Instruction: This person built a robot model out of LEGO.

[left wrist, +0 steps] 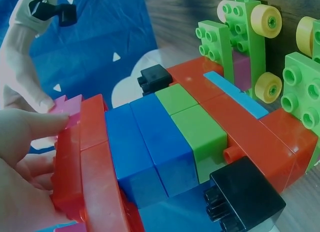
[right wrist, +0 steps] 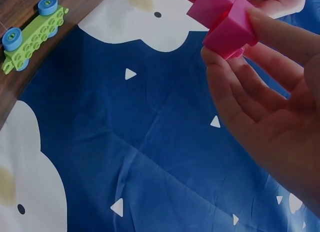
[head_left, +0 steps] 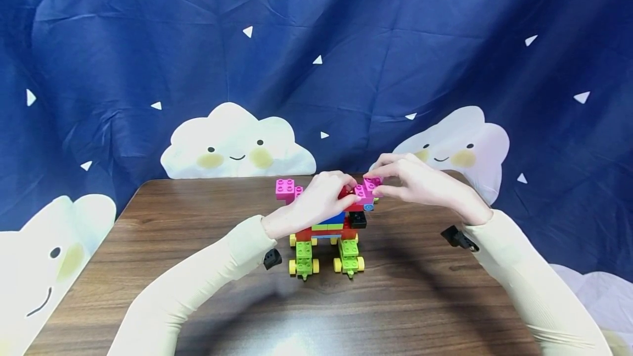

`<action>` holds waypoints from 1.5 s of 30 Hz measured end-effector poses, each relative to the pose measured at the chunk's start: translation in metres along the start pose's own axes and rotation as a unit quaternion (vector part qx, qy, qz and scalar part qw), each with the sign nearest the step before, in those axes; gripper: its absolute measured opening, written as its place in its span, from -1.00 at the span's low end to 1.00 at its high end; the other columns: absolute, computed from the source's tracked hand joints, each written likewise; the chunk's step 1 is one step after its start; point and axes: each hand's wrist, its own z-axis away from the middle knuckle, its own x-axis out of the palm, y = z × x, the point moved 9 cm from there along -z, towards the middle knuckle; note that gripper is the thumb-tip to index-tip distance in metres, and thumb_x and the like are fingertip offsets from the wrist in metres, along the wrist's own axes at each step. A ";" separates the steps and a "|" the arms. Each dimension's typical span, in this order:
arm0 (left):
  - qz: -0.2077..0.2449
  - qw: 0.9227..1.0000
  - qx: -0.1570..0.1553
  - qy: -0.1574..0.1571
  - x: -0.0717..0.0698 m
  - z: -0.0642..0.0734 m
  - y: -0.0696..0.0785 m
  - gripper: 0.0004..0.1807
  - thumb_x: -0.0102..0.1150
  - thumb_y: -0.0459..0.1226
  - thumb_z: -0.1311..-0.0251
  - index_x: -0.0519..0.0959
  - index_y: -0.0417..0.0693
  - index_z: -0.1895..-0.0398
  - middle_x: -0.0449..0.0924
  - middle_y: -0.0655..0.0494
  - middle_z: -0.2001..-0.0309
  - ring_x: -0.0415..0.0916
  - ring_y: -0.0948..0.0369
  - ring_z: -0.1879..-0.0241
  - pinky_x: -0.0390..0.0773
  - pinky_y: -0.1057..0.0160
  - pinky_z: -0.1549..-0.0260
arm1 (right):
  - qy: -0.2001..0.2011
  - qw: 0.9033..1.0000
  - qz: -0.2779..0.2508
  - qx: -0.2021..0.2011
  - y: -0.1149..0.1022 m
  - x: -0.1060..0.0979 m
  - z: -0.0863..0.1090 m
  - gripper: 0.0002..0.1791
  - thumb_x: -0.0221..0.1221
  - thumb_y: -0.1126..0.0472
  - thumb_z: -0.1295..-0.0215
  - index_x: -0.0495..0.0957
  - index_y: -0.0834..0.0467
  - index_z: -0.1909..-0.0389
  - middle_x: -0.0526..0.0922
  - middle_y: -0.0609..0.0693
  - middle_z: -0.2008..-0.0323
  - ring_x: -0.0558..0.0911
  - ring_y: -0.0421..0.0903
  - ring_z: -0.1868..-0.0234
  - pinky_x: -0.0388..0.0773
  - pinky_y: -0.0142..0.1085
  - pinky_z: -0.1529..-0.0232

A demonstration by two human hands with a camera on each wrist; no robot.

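A figure of toy building bricks stands on the table, with a blue brick point(left wrist: 150, 142) and green bricks in its middle. Two green wheeled bases point(head_left: 349, 254) with yellow wheels form its feet. My left hand point(head_left: 321, 196) grips the red bricks point(left wrist: 95, 152) across its top, thumb on the near side. At the right end of that row, my right hand point(head_left: 415, 180) pinches a pink brick point(right wrist: 232, 30) between thumb and fingertips. That brick meets another pink brick point(head_left: 363, 191) beside the left fingers. More pink bricks point(head_left: 285, 187) stick out at the figure's left end.
A green wheeled base point(right wrist: 37, 35) with blue wheels is on the wooden table point(head_left: 207, 290). Black bricks point(left wrist: 247, 192) jut from the figure's sides. A blue cloth point(head_left: 316, 43) with white clouds hangs behind the table.
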 end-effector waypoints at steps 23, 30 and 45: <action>0.023 0.999 -0.023 0.017 -0.048 0.017 -0.016 -0.58 0.32 -0.17 -0.23 0.59 -0.20 -0.08 0.67 -0.07 -0.03 0.62 0.08 -0.03 0.61 0.20 -0.11 | 0.003 0.999 0.017 0.045 0.007 0.010 0.000 -0.68 0.37 0.23 -0.17 0.68 0.16 0.03 0.69 -0.06 0.17 0.58 -0.25 0.22 0.62 -0.34 0.19; 0.036 0.998 -0.038 0.044 -0.064 0.034 -0.043 -0.63 0.30 -0.16 -0.24 0.61 -0.17 -0.04 0.69 -0.05 0.01 0.62 0.06 0.00 0.62 0.12 -0.07 | 0.005 0.999 0.006 0.047 0.009 0.012 0.002 -0.68 0.34 0.21 -0.23 0.67 0.13 -0.01 0.69 -0.07 0.15 0.57 -0.23 0.22 0.60 -0.39 0.24; 0.086 0.983 -0.123 0.100 -0.084 0.079 -0.136 -0.67 0.21 -0.21 -0.31 0.61 -0.23 -0.04 0.71 -0.14 0.03 0.66 0.01 0.04 0.60 0.00 -0.09 | 0.005 0.998 0.008 0.055 0.009 0.011 0.003 -0.68 0.31 0.15 -0.27 0.65 0.10 -0.04 0.69 -0.10 0.10 0.59 -0.26 0.17 0.61 -0.35 0.19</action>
